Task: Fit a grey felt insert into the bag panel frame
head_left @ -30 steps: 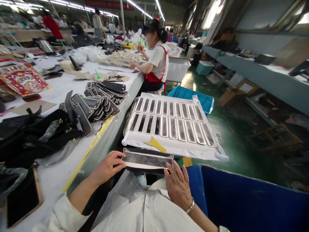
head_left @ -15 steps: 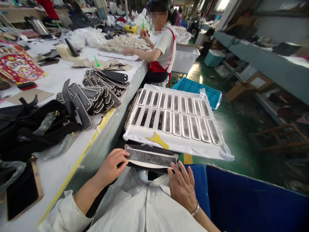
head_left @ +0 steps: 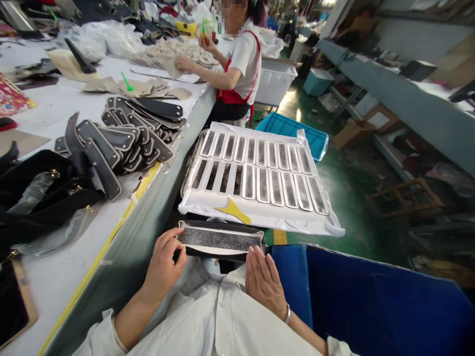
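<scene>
strap stack [head_left: 122, 141] on table [head_left: 67, 277] | yellow scraper [head_left: 233, 211] | blue crate [head_left: 293, 129] | seated co-worker [head_left: 237, 69]

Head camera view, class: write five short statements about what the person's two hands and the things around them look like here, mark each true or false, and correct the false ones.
1. Both hands touch the long dark strip piece. True: the left hand pinches its left end and the right hand has fingertips at its right end.
2. The white tray holds two rows of strips. True.
3. A green scraper lies on the tray. False: the scraper is yellow.
4. The pile of dark padded pieces lies on the floor. False: it lies on the long table.
5. The right wrist is bare. False: it wears a bracelet.
</scene>
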`<act>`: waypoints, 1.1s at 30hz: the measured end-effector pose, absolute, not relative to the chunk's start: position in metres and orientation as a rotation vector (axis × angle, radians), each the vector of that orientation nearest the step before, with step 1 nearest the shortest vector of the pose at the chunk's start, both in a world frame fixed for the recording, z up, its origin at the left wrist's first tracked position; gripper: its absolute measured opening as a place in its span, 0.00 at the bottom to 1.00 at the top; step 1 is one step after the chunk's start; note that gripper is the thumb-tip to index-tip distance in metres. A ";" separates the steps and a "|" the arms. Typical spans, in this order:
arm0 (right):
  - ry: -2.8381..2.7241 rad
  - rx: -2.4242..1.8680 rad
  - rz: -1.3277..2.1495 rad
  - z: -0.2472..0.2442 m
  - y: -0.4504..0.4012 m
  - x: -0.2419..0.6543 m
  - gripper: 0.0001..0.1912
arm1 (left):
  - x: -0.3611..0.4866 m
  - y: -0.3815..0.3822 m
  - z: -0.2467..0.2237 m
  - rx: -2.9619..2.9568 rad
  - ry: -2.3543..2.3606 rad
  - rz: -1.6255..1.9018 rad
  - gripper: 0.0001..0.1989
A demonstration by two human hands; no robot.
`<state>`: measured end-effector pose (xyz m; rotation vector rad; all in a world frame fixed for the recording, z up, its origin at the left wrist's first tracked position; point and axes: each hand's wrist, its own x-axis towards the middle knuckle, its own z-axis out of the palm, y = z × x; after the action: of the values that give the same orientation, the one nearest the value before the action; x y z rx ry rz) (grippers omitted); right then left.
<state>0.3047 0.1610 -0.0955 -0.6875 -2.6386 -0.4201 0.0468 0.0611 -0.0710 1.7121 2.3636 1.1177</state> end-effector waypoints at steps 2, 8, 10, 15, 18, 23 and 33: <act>-2.659 -0.690 -0.444 -0.098 0.160 0.303 0.23 | 0.046 0.060 -0.073 1.634 2.358 1.167 0.03; -2.646 -0.781 -0.408 -0.099 0.155 0.299 0.25 | 0.045 0.059 -0.073 1.542 2.333 1.152 0.09; -2.637 -0.788 -0.412 -0.099 0.153 0.300 0.26 | 0.046 0.058 -0.071 1.700 2.373 1.095 0.10; -2.640 -0.794 -0.436 -0.101 0.149 0.307 0.27 | 0.056 0.061 -0.062 2.306 2.129 0.936 0.12; -2.648 -0.795 -0.459 -0.099 0.148 0.307 0.26 | 0.067 0.074 -0.055 2.370 1.897 0.817 0.09; -2.660 -0.780 -0.451 -0.094 0.146 0.304 0.26 | 0.081 0.098 -0.042 2.157 1.964 0.624 0.10; -2.674 -0.739 -0.391 -0.096 0.147 0.295 0.26 | 0.091 0.101 -0.041 2.113 2.148 0.483 0.08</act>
<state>0.2948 0.1473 -0.0956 -0.7389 -2.6735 -0.3907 0.0912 0.1008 -0.0405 2.1126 2.1480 0.4825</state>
